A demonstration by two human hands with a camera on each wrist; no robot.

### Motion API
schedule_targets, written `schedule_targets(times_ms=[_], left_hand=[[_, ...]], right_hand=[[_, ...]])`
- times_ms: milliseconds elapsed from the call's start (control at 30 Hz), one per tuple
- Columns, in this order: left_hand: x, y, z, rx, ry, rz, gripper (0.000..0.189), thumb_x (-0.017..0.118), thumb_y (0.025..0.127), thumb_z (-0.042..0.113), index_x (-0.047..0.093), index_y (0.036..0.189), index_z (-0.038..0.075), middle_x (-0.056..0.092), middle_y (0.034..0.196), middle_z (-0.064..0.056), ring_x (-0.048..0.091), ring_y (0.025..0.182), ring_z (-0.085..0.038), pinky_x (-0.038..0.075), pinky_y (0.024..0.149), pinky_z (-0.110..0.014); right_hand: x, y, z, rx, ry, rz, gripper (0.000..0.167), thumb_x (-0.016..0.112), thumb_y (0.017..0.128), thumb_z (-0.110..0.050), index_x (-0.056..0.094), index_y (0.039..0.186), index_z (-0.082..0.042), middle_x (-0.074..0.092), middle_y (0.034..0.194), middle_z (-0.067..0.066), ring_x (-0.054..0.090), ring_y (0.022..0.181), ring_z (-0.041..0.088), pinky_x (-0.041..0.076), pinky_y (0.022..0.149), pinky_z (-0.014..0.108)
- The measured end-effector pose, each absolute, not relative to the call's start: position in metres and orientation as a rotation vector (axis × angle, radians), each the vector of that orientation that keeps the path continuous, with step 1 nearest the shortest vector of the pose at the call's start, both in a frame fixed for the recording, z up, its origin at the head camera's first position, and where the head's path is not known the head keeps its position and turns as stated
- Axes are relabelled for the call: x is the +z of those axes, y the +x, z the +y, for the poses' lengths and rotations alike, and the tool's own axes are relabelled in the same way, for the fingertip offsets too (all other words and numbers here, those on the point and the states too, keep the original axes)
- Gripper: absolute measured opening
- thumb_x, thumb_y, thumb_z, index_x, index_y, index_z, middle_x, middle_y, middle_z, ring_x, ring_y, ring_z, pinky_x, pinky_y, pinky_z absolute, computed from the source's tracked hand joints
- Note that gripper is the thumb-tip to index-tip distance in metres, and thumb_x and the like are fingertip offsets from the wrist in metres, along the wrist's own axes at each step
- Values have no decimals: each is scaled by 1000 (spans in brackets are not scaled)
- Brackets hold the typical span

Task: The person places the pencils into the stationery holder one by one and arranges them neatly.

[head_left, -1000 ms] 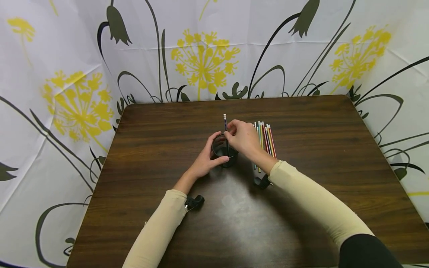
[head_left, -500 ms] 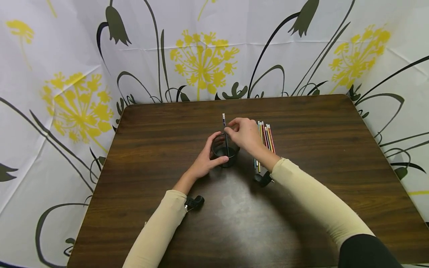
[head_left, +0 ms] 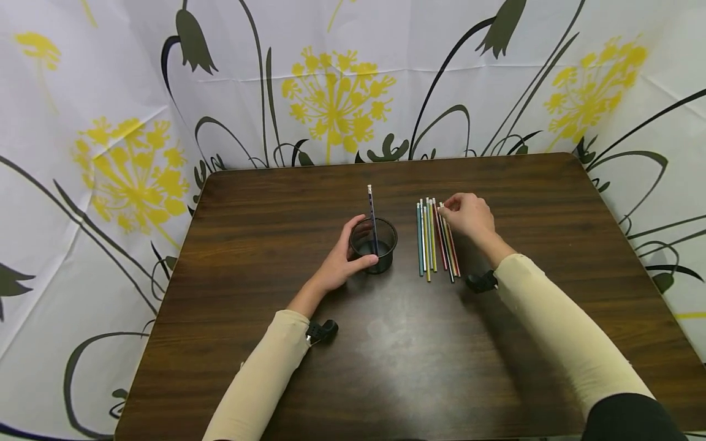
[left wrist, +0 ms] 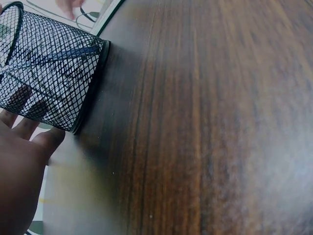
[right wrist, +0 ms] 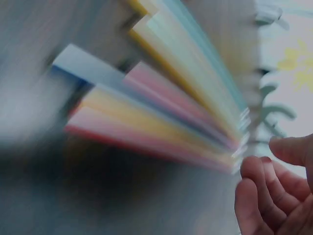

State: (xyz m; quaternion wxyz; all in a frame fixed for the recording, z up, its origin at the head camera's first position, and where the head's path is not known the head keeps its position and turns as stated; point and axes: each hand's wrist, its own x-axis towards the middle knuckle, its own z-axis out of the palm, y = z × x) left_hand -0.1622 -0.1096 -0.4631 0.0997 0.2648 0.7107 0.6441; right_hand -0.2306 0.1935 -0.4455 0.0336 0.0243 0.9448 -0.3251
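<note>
My left hand (head_left: 337,264) grips the side of a black mesh pencil cup (head_left: 387,261), thumb at the front and fingers behind. One dark pencil (head_left: 372,205) stands in it, leaning slightly, its eraser end up. In the left wrist view the pencil shows through the mesh of the cup (left wrist: 73,93), and the fingers lie against its far side. My right hand (head_left: 473,215) is at the eraser ends of several colored pencils (head_left: 432,245) lying side by side. The right wrist view shows thumb and fingers (right wrist: 247,193) apart, holding nothing, with the pencils (right wrist: 161,115) blurred beside them.
A dark wood-grain table (head_left: 265,233) bears everything. Behind it hangs a white cloth (head_left: 430,37) with yellow and grey flower prints. Small black wrist cameras, a left one (head_left: 322,331) and a right one (head_left: 482,282), sit low over the table.
My right hand has let go of the dark pencil, now standing in the cup, and has moved right to the lying pencils. My left hand keeps its grip on the cup.
</note>
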Motion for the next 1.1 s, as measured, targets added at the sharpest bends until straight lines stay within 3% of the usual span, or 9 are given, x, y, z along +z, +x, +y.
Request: schedule_targets(times_ms=[267,433,533,633,800,1100], left_hand=[[-463,-160,-110,1909,757,2104,80,66,91,0,16,153,5,32,149,-24,29,138,-44,25,107,-64],[-479,-165,-110,1917,734,2103,81,68,91,3,18,154,18,34,150,-17,31,138,-41,29,107,-60],[-474,-164,-110,1908,731,2108,81,67,91,3,18,154,16,34,150,-18,30,139,-42,28,107,-60],[-461,-160,-109,1910,743,2087,80,67,91,1,17,153,5,32,149,-25,27,138,-47,26,106,-64],[-460,-162,-108,1910,752,2085,80,67,90,1,17,152,5,32,149,-25,28,138,-46,27,106,-63],[-460,-160,-110,1906,761,2101,80,66,90,-2,16,152,2,32,149,-25,28,139,-44,25,108,-63]], right_hand=[[-476,-230,226,-1051,25,2701,34,66,95,-32,65,112,-3,68,91,13,66,70,21,54,57,30],[-479,-230,229,-1040,11,2693,30,67,95,-29,68,108,-3,68,90,12,65,69,20,54,57,31],[-477,-230,228,-1014,21,2686,27,66,96,-28,67,108,-3,69,90,12,65,69,19,55,58,31],[-472,-228,226,-917,57,2712,27,64,96,-29,67,108,-4,70,85,10,65,66,19,53,60,34],[-466,-225,220,-731,152,2810,30,65,93,-33,68,107,-6,71,73,6,64,63,20,46,63,42],[-460,-223,215,-725,181,2832,28,65,91,-28,68,106,-5,70,69,5,64,59,19,49,61,42]])
